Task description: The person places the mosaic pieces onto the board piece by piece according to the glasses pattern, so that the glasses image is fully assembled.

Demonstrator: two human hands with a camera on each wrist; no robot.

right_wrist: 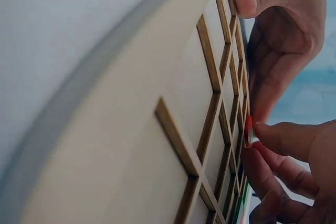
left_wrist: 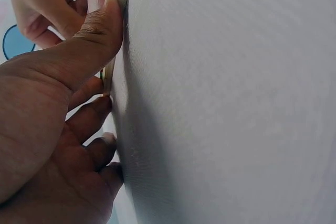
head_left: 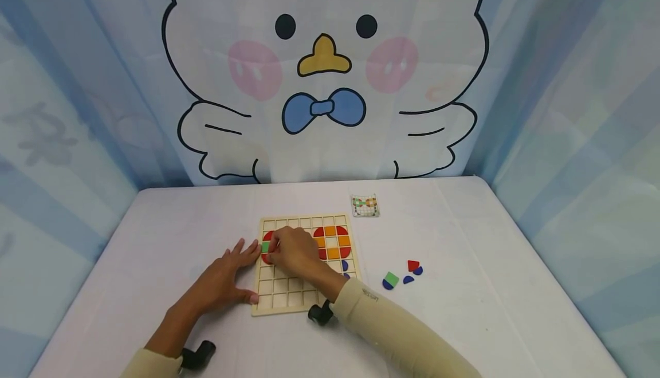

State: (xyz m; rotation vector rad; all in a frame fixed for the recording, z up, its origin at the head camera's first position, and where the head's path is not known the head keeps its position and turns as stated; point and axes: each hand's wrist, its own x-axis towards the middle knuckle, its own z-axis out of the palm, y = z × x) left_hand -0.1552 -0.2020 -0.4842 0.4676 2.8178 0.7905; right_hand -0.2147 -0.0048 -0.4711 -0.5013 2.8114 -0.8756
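Note:
A wooden grid board (head_left: 281,311) lies on the table, with red, orange and green flat pieces in its upper rows. My left hand (head_left: 222,279) rests at the board's left edge, fingers spread, its thumb (left_wrist: 100,3) touching the rim near the front corner. My right hand (head_left: 295,251) reaches across the board to the left-hand cells. In the right wrist view its thumb and a finger pinch a small red piece (right_wrist: 248,131) at the board's surface. A green piece (head_left: 265,247) sits beside those fingertips. The right hand covers the cells in the middle.
Right of the board lie loose pieces: a green square (head_left: 392,279), a red piece (head_left: 413,265) and several blue half-rounds (head_left: 408,279). A small pattern card (head_left: 365,206) lies behind the board's right corner. A printed curtain (head_left: 325,154) closes off the back and sides.

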